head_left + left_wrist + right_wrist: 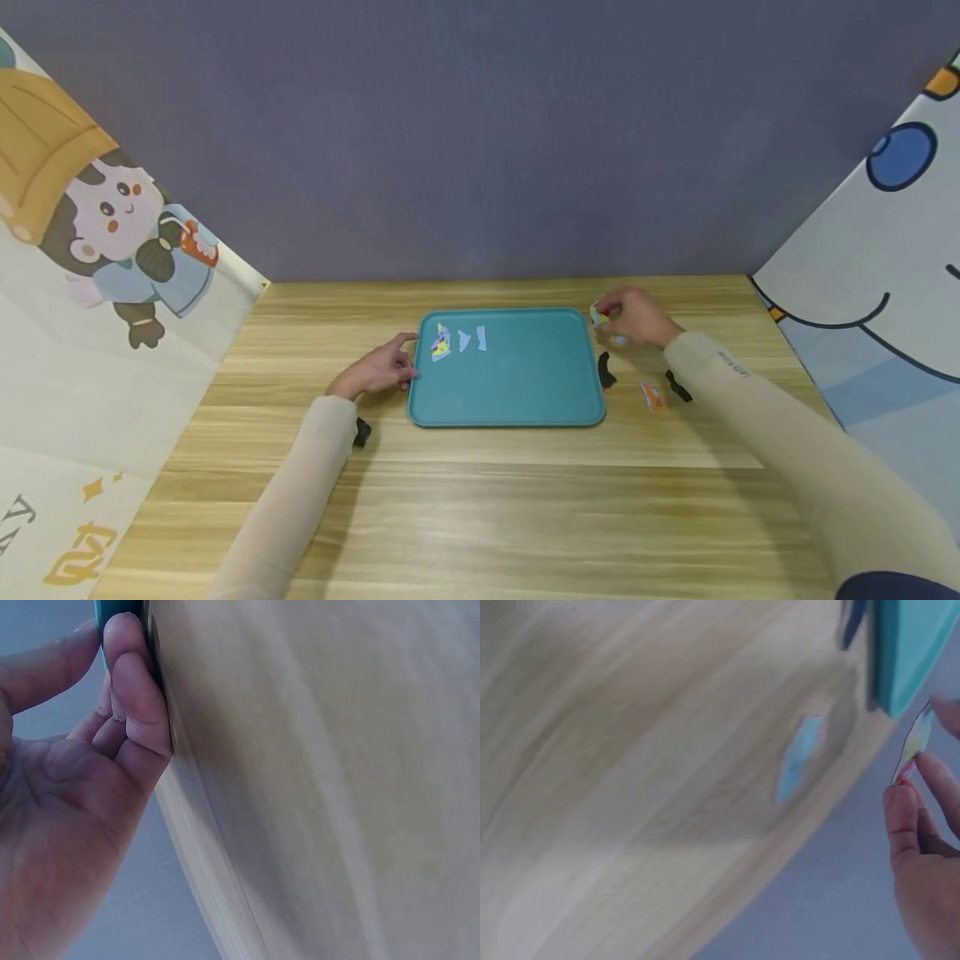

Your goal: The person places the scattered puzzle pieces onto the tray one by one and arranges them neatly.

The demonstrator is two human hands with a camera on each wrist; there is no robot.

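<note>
A teal tray (510, 383) lies on the wooden table. My left hand (381, 367) grips its left edge; in the left wrist view the thumb and curled fingers (139, 697) meet at the rim. On the tray's upper left lie a yellow-and-lilac printed piece (440, 343) and two pale blue pieces, one small (463, 340) and one longer (482, 338). Beyond the tray's right edge, my right hand (633, 317) pinches a thin multicoloured piece (916, 742), raised off the table. A light blue piece (800, 757) lies on the table below that hand.
Right of the tray are a dark curved piece (605, 370), an orange printed piece (652, 397) and another dark piece (678, 387) by the right sleeve. A dark object (362, 432) sits beside the left sleeve. A grey-blue panel (510, 150) stands behind the table.
</note>
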